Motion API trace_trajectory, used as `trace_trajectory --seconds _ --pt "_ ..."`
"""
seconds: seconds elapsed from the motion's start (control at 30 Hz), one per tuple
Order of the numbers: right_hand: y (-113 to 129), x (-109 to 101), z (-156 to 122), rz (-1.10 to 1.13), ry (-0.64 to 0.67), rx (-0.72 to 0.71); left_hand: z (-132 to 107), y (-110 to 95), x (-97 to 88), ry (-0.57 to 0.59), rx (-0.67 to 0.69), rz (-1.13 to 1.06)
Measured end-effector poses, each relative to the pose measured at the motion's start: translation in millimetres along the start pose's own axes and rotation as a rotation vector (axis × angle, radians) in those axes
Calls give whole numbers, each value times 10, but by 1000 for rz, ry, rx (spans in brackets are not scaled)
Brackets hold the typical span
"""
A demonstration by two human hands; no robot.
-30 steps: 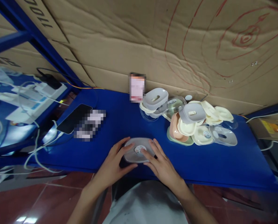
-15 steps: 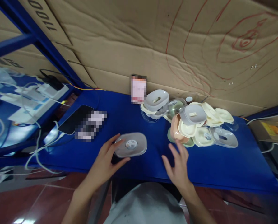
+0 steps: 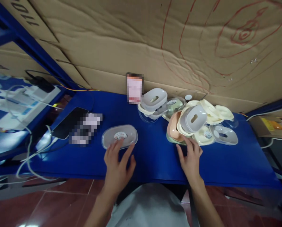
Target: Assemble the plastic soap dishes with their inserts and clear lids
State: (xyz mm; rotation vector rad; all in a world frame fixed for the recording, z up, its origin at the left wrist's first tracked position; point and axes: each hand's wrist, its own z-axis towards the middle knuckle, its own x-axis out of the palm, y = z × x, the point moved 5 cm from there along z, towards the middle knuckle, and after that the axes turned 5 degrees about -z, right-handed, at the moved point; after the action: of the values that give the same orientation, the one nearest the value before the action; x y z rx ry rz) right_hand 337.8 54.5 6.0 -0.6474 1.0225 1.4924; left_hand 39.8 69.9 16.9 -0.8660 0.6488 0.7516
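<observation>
A closed oval grey container (image 3: 119, 136) with a round sticker on its lid lies on the blue table (image 3: 155, 157). My left hand (image 3: 118, 162) is just below it, fingers spread, fingertips touching its near edge. My right hand (image 3: 190, 156) reaches into the pile of oval containers and lids (image 3: 197, 126), its fingers curled at the green and peach pieces (image 3: 175, 130) at the pile's near left. What the fingers grip is hidden.
A black phone (image 3: 68, 122) and a blurred item lie at the table's left. A small blurred card (image 3: 134, 88) stands against the cardboard wall (image 3: 155, 47). White cables and boxes (image 3: 20, 104) fill the left shelf. A blue frame post (image 3: 25, 41) slants at upper left.
The grey container slid left and away from the table's front edge, and my left hand opened behind it. My right hand left it and moved right to the pile.
</observation>
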Motion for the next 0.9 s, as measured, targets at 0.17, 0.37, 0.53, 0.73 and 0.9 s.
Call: trace_trajectory --seconds 0.17,0.37,0.53,0.73,0.9 --pt "64 -18 -19 74 66 -138 78 -79 117 6 28 105" --pt "129 -80 -26 246 47 -163 196 32 -25 -99 10 29" --pt "200 -151 -5 421 76 -210 174 -295 157 70 8 -345" --pt "328 -204 -192 837 428 -114 106 -460 125 3 275 -260" --pt "370 -218 -214 625 459 -197 -9 -285 124 283 346 -184"
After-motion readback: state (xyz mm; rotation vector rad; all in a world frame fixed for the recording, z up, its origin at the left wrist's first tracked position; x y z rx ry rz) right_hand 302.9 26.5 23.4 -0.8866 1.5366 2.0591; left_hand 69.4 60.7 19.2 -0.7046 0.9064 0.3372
